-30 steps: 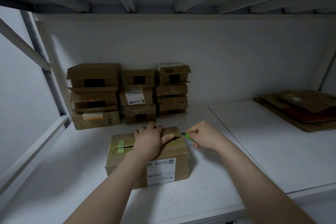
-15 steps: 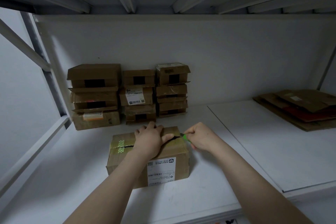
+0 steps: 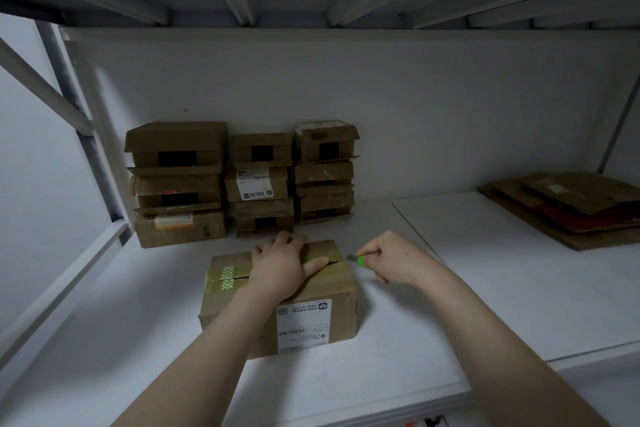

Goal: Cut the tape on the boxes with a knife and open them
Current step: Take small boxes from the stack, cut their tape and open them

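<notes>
A brown cardboard box [image 3: 322, 288] with a white shipping label on its front stands on the white shelf [image 3: 138, 340] just before me. Tape with a green pattern runs along its top seam, which shows a dark slit on both sides of my hand. My left hand [image 3: 284, 265] lies flat on the box top, fingers spread, pressing it down. My right hand [image 3: 391, 262] grips a green utility knife [image 3: 357, 260], whose blade tip is just off the box's right top edge.
Three stacks of small cardboard boxes [image 3: 242, 180] stand against the back wall behind the box. Flattened cardboard [image 3: 568, 208] lies at the far right of the shelf. A metal upright and brace [image 3: 69, 107] close the left side; another shelf hangs overhead.
My right hand has drawn the knife a little to the right, so the blade now sits just clear of the box's right edge. My left hand has stayed on the box top.
</notes>
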